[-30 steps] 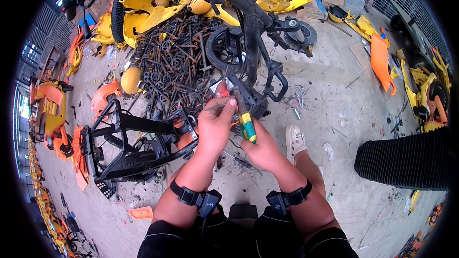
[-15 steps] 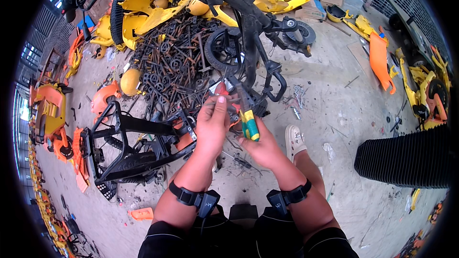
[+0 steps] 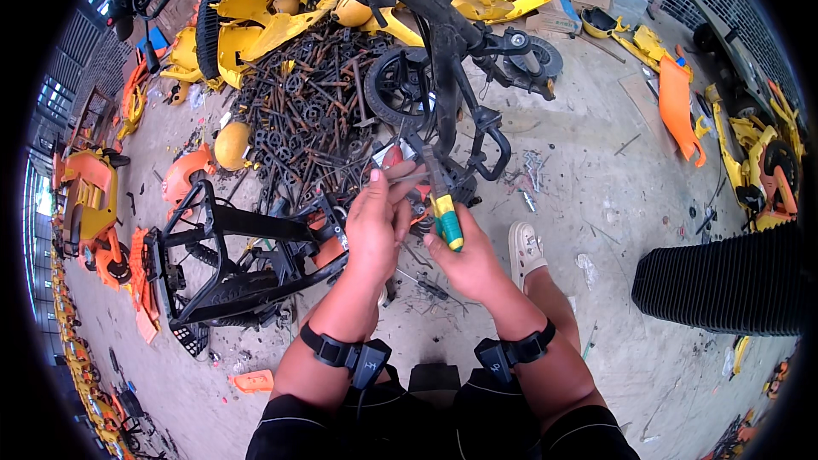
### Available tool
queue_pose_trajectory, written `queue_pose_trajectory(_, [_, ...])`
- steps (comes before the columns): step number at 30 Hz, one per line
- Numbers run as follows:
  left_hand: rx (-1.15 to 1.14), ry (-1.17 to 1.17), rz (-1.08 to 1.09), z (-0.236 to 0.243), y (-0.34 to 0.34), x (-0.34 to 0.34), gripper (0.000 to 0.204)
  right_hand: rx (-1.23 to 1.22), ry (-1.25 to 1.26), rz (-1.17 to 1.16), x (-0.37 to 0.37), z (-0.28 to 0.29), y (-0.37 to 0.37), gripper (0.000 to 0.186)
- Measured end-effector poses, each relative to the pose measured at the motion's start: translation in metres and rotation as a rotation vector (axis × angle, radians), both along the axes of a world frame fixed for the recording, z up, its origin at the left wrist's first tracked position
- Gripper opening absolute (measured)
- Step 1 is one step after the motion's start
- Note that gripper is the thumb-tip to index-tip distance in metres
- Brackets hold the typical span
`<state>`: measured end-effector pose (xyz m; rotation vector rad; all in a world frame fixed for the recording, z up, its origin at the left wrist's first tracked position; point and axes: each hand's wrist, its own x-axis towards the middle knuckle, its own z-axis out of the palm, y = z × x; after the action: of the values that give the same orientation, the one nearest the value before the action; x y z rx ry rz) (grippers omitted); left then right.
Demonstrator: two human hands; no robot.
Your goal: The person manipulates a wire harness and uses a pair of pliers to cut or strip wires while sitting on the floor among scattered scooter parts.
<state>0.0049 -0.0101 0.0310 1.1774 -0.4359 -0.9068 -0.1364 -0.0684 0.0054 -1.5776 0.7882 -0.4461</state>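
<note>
My right hand [image 3: 467, 257] is wrapped round the yellow-and-green handle [image 3: 446, 223] of a hand tool. Its greyish blade or shaft points away from me, and its tip blends into the dark parts behind. Beside it, my left hand [image 3: 377, 220] is partly closed, with thumb and fingers bent around a thin dark piece [image 3: 416, 178] that I cannot make out. Just past those fingers shows a red tapered piece [image 3: 392, 156], perhaps a tool handle. Both hands are in front of a black scooter frame [image 3: 445, 111] with a small wheel [image 3: 399, 89].
Behind lies a heap of rusty metal parts [image 3: 302, 111], with yellow body panels [image 3: 281, 25] beyond. To my left rests another black frame [image 3: 256, 223]. A black ribbed stack [image 3: 724, 290] is at right, and an orange panel [image 3: 675, 111] lies farther back.
My left hand has turned and shifted slightly left; its thumb has drawn back from the tool's blade and its fingers now show more. The right hand and its tool have barely moved.
</note>
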Motion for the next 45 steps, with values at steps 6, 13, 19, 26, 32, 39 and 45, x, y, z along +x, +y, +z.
queue_pose_trajectory(6, [-0.019, -0.004, 0.008, -0.001, -0.001, 0.001, 0.063, -0.042, 0.036, -0.022, 0.0, -0.002, 0.0, 0.038])
queue_pose_trajectory(13, [-0.016, 0.015, 0.043, 0.002, 0.0, 0.003, 0.063, -0.071, 0.039, -0.008, 0.001, 0.003, 0.003, 0.033])
queue_pose_trajectory(19, [-0.037, 0.026, 0.023, 0.007, 0.002, 0.001, 0.062, -0.103, -0.001, -0.046, 0.002, 0.002, 0.01, 0.032])
queue_pose_trajectory(26, [-0.008, -0.036, -0.006, 0.001, 0.004, 0.002, 0.06, 0.053, -0.083, 0.009, 0.002, -0.018, 0.006, 0.038])
queue_pose_trajectory(32, [0.043, -0.078, 0.007, -0.001, 0.002, 0.0, 0.058, 0.121, -0.046, 0.068, 0.001, -0.015, 0.005, 0.044])
queue_pose_trajectory(39, [0.056, -0.137, -0.016, -0.001, 0.002, -0.003, 0.058, 0.12, -0.038, 0.017, 0.002, -0.008, 0.007, 0.048])
queue_pose_trajectory(45, [0.069, -0.143, -0.042, -0.003, 0.001, -0.005, 0.056, 0.129, 0.007, 0.002, 0.0, -0.013, 0.006, 0.05])
